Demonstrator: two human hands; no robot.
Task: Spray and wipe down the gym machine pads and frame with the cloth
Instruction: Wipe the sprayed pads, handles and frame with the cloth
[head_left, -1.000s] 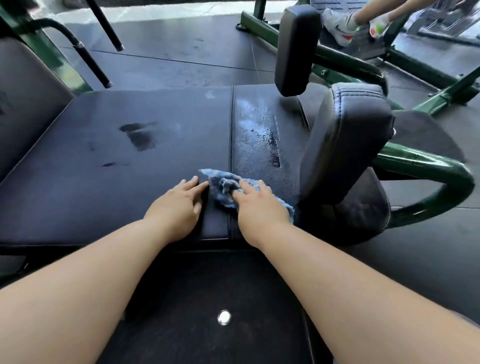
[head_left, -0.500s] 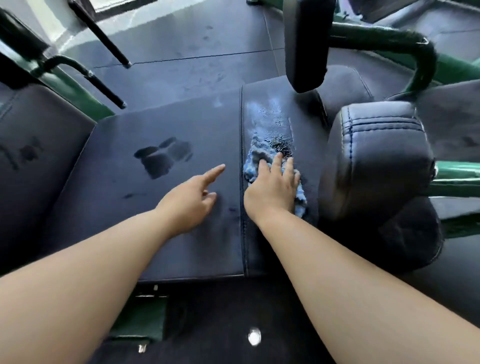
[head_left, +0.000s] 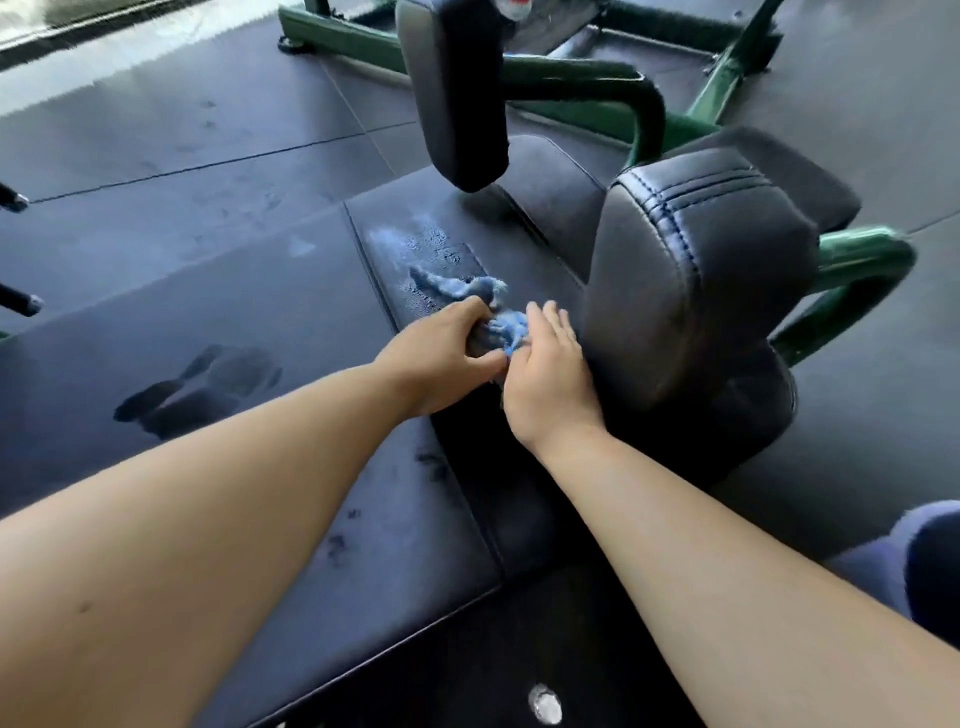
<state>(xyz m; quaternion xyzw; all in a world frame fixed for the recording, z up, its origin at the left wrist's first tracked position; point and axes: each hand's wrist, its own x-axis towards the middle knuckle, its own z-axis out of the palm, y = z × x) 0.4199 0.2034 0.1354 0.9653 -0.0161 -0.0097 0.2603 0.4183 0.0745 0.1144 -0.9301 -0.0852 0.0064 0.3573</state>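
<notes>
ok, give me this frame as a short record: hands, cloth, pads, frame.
left hand: pinches the cloth between thumb and fingers
right hand: fingers straight, touching the cloth's near end
cloth: blue, bunched, lying on the narrow pad
narrow pad: pale spray film at its far end
wide pad: left of the narrow pad, carries dark marks
upright pad: just right of the hands
frame: green tube, behind the upright pad
</notes>
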